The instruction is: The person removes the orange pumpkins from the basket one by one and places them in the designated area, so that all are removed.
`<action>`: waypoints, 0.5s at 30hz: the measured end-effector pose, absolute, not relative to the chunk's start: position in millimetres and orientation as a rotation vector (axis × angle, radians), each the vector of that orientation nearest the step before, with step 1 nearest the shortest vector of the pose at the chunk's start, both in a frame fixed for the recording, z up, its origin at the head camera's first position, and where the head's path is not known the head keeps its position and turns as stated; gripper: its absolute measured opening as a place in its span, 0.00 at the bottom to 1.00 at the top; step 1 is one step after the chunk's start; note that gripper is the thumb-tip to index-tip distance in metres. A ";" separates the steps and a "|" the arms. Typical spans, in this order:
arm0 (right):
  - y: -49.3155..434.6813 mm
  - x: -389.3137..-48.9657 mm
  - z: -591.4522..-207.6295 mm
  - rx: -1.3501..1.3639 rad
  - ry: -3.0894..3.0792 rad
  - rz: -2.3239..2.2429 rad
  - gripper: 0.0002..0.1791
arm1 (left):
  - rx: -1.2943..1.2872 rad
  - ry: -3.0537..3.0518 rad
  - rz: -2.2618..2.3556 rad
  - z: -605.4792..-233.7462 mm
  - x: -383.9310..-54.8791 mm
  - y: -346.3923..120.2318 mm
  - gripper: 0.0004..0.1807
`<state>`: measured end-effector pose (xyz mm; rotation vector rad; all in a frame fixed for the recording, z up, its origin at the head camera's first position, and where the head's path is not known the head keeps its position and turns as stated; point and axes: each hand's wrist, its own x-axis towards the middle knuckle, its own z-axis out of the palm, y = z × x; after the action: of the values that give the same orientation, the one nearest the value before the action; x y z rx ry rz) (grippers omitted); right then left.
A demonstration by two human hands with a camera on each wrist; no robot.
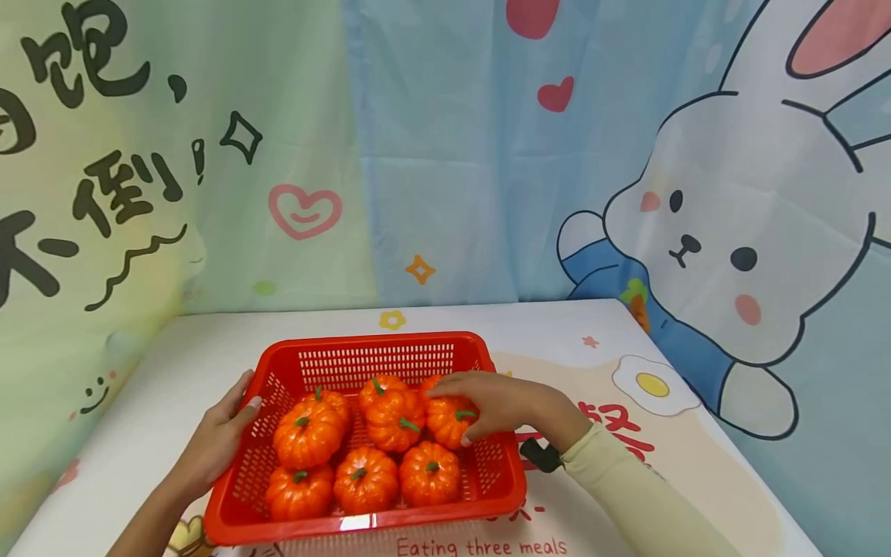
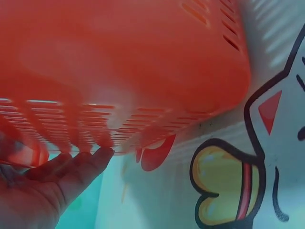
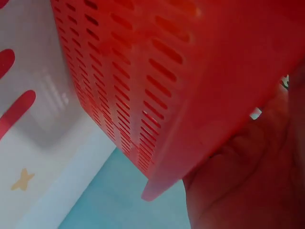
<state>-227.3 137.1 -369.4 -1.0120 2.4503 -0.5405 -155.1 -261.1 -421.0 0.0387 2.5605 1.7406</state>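
A red plastic basket (image 1: 369, 522) with slotted walls holds several orange toy pumpkins (image 1: 309, 433) with green stems. My left hand (image 1: 216, 437) holds the basket's left side, thumb over the rim; in the left wrist view its fingers (image 2: 86, 167) lie along the slotted outer wall. Reaching over the right rim, my right hand (image 1: 497, 398) grips a small pumpkin (image 1: 445, 422) at the basket's right, its thumb at the near side and fingers across the top. The right wrist view shows the right hand (image 3: 238, 176) beyond the rim, its fingertips hidden by the basket (image 3: 114, 81).
The basket stands on a table (image 1: 237, 329) with a printed cover showing a fried egg (image 1: 654, 384) and red lettering. Behind the table's far edge hangs a curtain (image 1: 431, 155) printed with hearts and a rabbit. A dark strap (image 1: 541, 455) is at the right wrist.
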 end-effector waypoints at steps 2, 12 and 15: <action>135.1 -226.1 -368.2 -1.003 2.461 -0.506 0.39 | 0.046 2.551 1.757 -421.1 -154.3 -261.7 0.36; 135.6 -225.0 -369.7 -0.965 2.471 -0.592 0.40 | 0.015 2.543 1.743 -419.6 -154.1 -261.6 0.36; 137.5 -225.1 -371.1 -0.972 2.458 -0.671 0.39 | 0.016 2.546 1.727 -420.5 -155.4 -262.1 0.36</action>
<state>-225.1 137.5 -371.1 -0.9720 2.4582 -0.6712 -155.4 -262.1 -420.5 0.0165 2.5460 1.7267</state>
